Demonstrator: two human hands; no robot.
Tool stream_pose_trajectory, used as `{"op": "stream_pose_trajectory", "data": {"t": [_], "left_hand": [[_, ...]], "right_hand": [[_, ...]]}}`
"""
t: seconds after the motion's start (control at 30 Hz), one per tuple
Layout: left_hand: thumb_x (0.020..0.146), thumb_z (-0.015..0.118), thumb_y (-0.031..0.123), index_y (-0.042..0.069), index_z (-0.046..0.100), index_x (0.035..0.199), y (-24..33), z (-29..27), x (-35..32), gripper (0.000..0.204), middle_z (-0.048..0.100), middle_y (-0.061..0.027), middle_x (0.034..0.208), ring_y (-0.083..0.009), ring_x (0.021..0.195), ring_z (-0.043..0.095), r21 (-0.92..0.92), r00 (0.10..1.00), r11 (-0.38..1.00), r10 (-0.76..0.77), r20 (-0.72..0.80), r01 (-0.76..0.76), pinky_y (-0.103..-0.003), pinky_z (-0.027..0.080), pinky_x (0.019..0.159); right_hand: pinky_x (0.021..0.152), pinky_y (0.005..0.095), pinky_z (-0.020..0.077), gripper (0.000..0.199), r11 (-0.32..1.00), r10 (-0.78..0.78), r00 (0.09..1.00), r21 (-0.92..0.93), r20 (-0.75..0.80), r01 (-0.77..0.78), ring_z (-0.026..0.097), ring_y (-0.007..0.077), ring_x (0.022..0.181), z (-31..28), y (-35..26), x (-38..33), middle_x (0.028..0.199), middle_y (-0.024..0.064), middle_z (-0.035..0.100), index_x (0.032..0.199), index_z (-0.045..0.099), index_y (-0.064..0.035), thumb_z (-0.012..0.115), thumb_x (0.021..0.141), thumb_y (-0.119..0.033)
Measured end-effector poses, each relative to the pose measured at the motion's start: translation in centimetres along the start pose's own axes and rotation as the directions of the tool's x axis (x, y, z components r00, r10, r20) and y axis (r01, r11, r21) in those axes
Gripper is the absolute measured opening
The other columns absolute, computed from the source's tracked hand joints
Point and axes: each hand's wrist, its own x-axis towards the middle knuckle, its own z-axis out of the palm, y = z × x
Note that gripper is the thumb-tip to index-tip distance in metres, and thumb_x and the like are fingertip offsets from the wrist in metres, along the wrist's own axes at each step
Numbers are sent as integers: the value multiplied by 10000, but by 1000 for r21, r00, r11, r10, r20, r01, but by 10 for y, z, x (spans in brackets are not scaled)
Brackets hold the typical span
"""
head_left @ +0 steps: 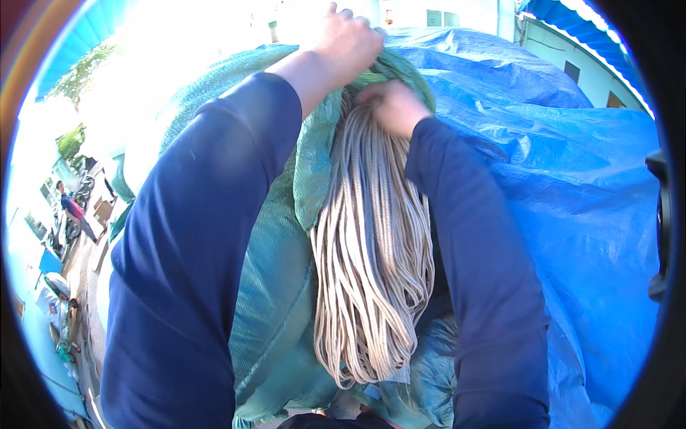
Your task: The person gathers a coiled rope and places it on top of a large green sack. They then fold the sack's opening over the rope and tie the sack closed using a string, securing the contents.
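A long hank of pale grey braided cord [371, 250] hangs down in many loops from the mouth of a green woven sack [275, 307]. Near its top, my right hand [394, 107] is closed round the cord, the fingertips partly hidden by the loops and the sack's fold. Higher up, my left hand [346, 44] has its fingers closed at the upper edge of the sack, with the green fabric bunched below it. The exact grip there is hard to see against the glare.
A large blue tarpaulin [572, 193] covers a heap on the right. Far left, a person [73, 207] stands on a path beside cardboard boxes [103, 211] and piled odds and ends. Buildings [572, 71] and blue awnings border the far side.
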Motion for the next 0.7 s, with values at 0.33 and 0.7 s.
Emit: {"op": "stream_pose_trajectory", "data": {"t": [0.33, 0.7], "left_hand": [[963, 648, 220, 208, 771, 1252, -26, 59, -39, 314, 127, 89, 1746, -327, 1580, 209, -55, 977, 991, 133, 167, -125, -673, 227, 1227], [929, 667, 184, 173, 809, 1073, -36, 79, -17, 203, 378, 22, 1666, -264, 1481, 419, -416, 974, 900, 191, 120, -125, -545, 372, 1172]], "right_hand": [[863, 374, 581, 303, 974, 197, 980, 107, 38, -200, 752, 256, 921, -13, 12, 65, 984, 182, 777, 1072, 788, -14, 537, 907, -60], [1019, 450, 532, 345, 635, 252, 930, -771, 266, 48, 678, 341, 1184, 12, 0, 87, 1294, 226, 686, 1233, 716, -36, 519, 951, -67]]}}
